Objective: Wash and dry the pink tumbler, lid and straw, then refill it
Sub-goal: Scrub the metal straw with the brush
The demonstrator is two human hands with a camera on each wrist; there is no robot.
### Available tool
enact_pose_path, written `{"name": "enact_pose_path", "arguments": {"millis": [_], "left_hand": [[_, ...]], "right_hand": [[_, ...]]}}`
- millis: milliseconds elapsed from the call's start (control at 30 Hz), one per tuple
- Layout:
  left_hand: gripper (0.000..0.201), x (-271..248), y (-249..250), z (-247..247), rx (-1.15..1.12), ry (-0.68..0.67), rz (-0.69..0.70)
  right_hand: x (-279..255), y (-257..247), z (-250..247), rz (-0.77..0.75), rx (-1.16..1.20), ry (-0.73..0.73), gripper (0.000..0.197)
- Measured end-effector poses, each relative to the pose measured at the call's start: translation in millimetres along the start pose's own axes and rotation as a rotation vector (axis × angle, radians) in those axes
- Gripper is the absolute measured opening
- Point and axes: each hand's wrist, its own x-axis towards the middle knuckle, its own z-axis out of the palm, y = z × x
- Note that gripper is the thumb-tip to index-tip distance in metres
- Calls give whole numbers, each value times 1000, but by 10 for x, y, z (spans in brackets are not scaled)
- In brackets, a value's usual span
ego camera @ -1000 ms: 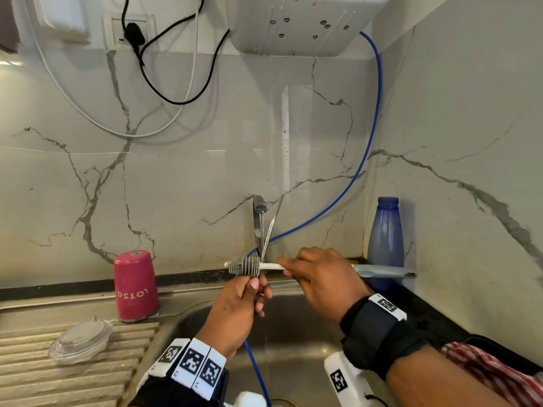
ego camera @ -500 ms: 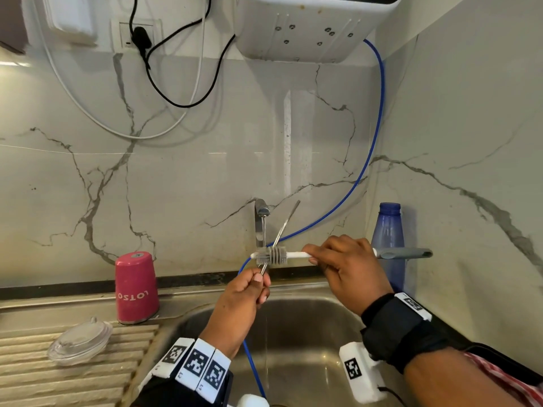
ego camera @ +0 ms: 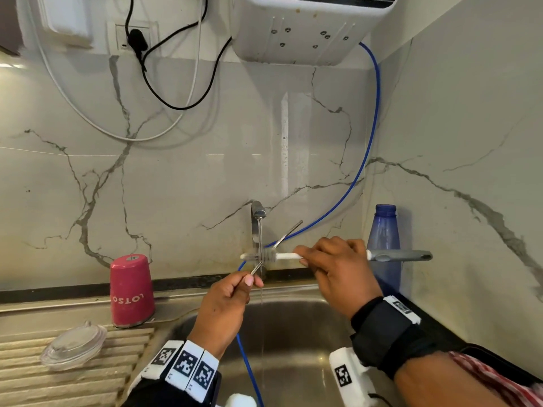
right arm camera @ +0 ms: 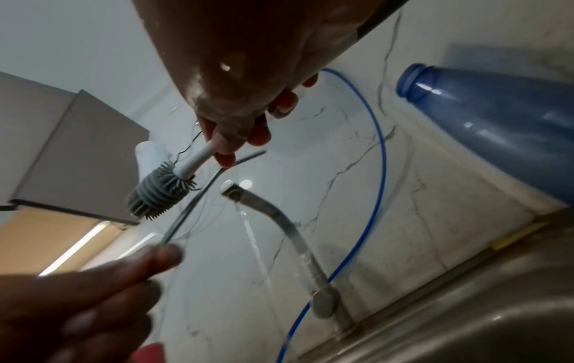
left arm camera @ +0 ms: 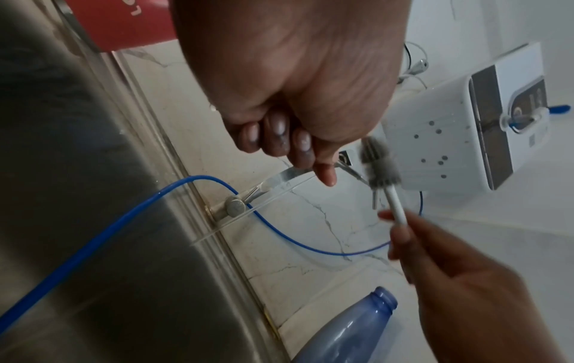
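The left hand point(ego camera: 224, 306) pinches the straw point(ego camera: 286, 232); the right hand point(ego camera: 338, 271) grips the brush point(ego camera: 269, 256). Better to keep the bristles against the straw, under the water stream point(ego camera: 260, 289).

- The pink tumbler point(ego camera: 132, 290), standing mouth down at the back edge of the sink's draining board, beside the basin, carries white lettering on its side. Upside down in the head view, it reads "LOTSO" once turned right way up.
- In the left wrist view only a scrap of that white lettering shows on the tumbler point(left arm camera: 124, 22), too little to read.
- The bands on both wrists carry square black-and-white coded markers point(ego camera: 185, 364); these are patterns, not readable words or numbers.
- The white appliance point(left arm camera: 466, 137) on the wall has a dark front panel with pale marks, too blurred to read.
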Motion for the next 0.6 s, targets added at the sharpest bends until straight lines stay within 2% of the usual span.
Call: {"name": "enact_pose_path", "arguments": {"millis": [100,200,300,367,433,533,600], "left_hand": [[29,1,16,32,-29,12,1],[29,3,2,-5,23,10,33],[29,14,-25,-60,33,22,20],[30,29,-40,-84,19,30,5],[33,23,-7,-61,-23,13,-12],[37,-7,66,8,-56,-21,-57],[39,-6,87,5,-71,-27,-72]], "right_hand": [[1,-135,77,-52,1,-27,46],[-45,46,74,48,7,-46,49],[-84,330,15,188,5,-6,37],[-78,376,-37,218,-20,35,30],[-44,248,-45,166,-26,38,32],[-18,-68,67,33,10,-53,45],[-21,-73,115,26,30,-76,51]]}}
